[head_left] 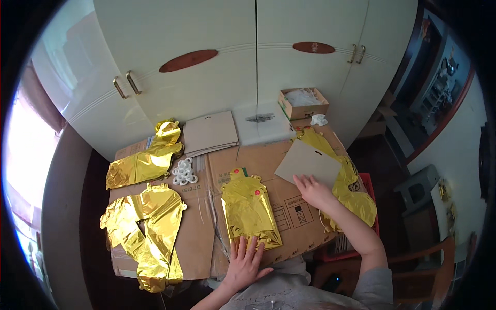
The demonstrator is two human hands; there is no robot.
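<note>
My left hand (245,264) lies palm down with spread fingers on the lower end of a folded gold foil balloon (248,209). That balloon is flat on the cardboard, with a round red sticker near its top. To the right, my right hand (314,192) grips the near edge of a grey cardboard card (307,163) that has a small hanging slot. Its fingers are on top of the card; the thumb is hidden. Under and beside the card are more flat gold foil balloons (356,194).
Other gold foil balloons (150,217) lie at left, beside a heap of white rings (184,172). A stack of grey cards (211,133) is at the back, near a small box (304,103) of clear plastic. A red crate (367,186) stands off the right edge; white cupboards (206,31) rise behind.
</note>
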